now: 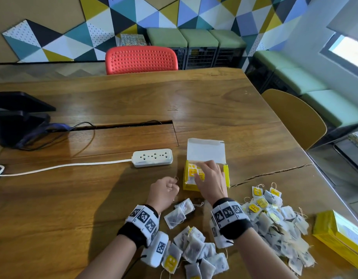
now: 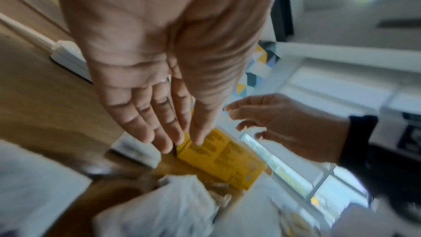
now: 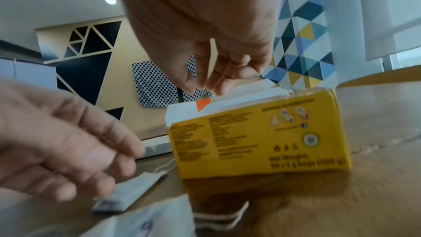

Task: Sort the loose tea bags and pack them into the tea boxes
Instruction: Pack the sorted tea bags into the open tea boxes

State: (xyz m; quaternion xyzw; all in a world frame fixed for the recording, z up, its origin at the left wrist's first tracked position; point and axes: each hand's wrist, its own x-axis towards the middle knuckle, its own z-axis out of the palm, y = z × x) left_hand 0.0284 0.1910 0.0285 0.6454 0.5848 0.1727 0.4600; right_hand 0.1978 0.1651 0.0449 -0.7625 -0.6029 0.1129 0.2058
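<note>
An open yellow tea box (image 1: 226,175) stands on the wooden table (image 1: 113,101), its white lid flap (image 1: 206,151) tipped back. Tea bags with yellow tags fill its left part. My right hand (image 1: 202,172) hovers over the box (image 3: 262,138) with loosely spread fingers (image 3: 218,84) reaching down into the opening; I see nothing pinched. Just left of the box, my left hand (image 1: 170,187) holds nothing, and its straight fingers (image 2: 159,132) point at the box (image 2: 223,158). Loose tea bags lie in one heap near me (image 1: 194,248) and a larger one (image 1: 274,224) to the right.
A second yellow tea box (image 1: 339,236) lies at the table's right front edge. A white power strip (image 1: 153,157) with its cable sits left of the open box. A black bag (image 1: 19,121) is far left. Chairs, one red (image 1: 140,59) and one yellow (image 1: 294,115), stand by the table.
</note>
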